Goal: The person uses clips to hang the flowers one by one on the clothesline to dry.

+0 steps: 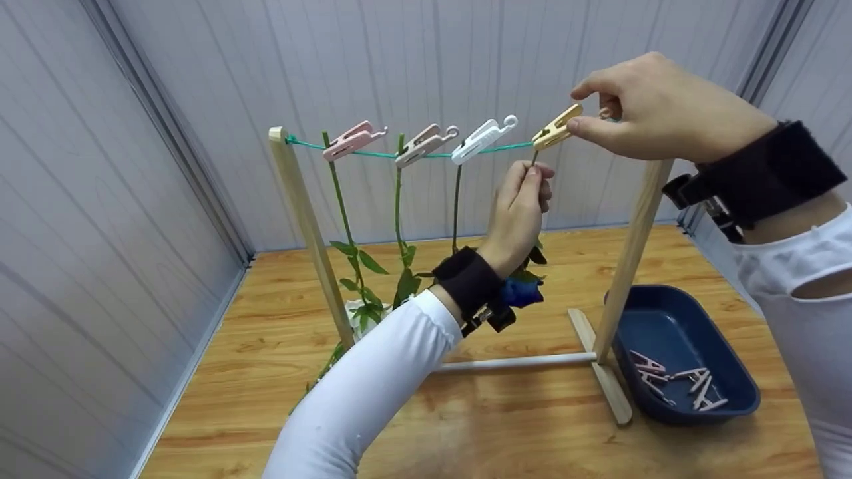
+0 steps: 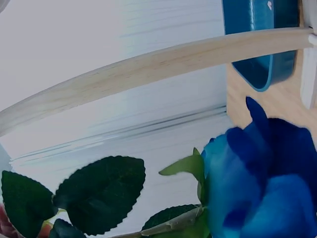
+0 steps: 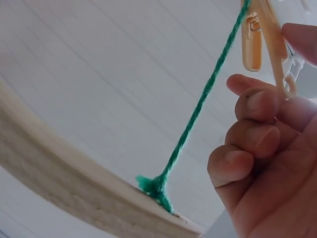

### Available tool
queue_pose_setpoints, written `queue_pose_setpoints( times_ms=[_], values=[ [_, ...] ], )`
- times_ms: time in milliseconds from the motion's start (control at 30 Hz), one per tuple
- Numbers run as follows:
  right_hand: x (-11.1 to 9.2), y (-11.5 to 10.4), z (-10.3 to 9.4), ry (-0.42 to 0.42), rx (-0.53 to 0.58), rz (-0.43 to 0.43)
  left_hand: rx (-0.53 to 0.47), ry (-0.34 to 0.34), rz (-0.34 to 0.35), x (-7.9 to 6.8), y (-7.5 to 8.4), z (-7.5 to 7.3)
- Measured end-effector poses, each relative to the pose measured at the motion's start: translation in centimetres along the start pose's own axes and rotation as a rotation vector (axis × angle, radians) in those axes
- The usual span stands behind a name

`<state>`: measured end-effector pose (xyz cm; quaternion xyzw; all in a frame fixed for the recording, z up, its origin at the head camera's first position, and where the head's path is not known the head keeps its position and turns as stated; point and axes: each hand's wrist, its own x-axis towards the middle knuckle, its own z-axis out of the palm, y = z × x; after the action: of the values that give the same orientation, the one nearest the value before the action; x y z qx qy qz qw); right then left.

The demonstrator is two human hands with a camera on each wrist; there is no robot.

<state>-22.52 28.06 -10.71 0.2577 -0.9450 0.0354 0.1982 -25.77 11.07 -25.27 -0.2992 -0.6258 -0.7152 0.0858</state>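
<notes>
A yellow clothespin (image 1: 558,128) sits on a green cord (image 1: 509,146), its jaws at the top of a dark stem (image 1: 534,158). Just below, my left hand (image 1: 522,209) pinches that stem. The blue rose (image 2: 257,183) on it hangs bloom down, with green leaves (image 2: 104,193) beside it in the left wrist view. My right hand (image 1: 672,110) is at the clothespin's handle end. Its thumb (image 3: 303,42) touches or nearly touches one handle, while the index finger stands apart from the other handle.
Pink (image 1: 353,141), grey-brown (image 1: 423,146) and white (image 1: 482,141) clothespins hold three more hanging stems on the cord. Wooden posts (image 1: 303,226) carry it, joined below by a white bar (image 1: 526,362). A blue basin (image 1: 742,386) with several clothespins (image 1: 699,386) stands at right.
</notes>
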Motion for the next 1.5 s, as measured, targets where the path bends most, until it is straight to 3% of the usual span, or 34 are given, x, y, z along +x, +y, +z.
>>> queue_pose_setpoints(
  times_ms=[167, 367, 633, 833, 1233, 1500],
  values=[
    [-0.4, 0.1, -0.1, 0.034, -0.01, -0.018, 0.055, 0.004, 0.003, -0.4, 0.2, -0.3],
    [-1.2, 0.2, -0.4, 0.159, -0.016, -0.043, 0.179, -0.032, 0.028, -1.2, 0.6, -1.2],
    [-3.2, 0.6, -0.2, 0.343, -0.02, -0.054, 0.28, -0.038, 0.154, -2.7, 1.0, -2.7],
    [-5.5, 1.0, 1.0, 0.423, -0.014, -0.067, 0.309, -0.038, 0.225, -4.0, 1.0, -3.6],
    [-8.8, 1.3, 5.5, 0.444, 0.104, -0.079, 0.343, -0.083, 0.276, -7.4, -0.1, -5.8],
    [-11.1, 2.4, 8.7, 0.439, 0.094, -0.069, 0.373, -0.103, 0.265, -10.0, -1.6, -8.9]
  ],
)
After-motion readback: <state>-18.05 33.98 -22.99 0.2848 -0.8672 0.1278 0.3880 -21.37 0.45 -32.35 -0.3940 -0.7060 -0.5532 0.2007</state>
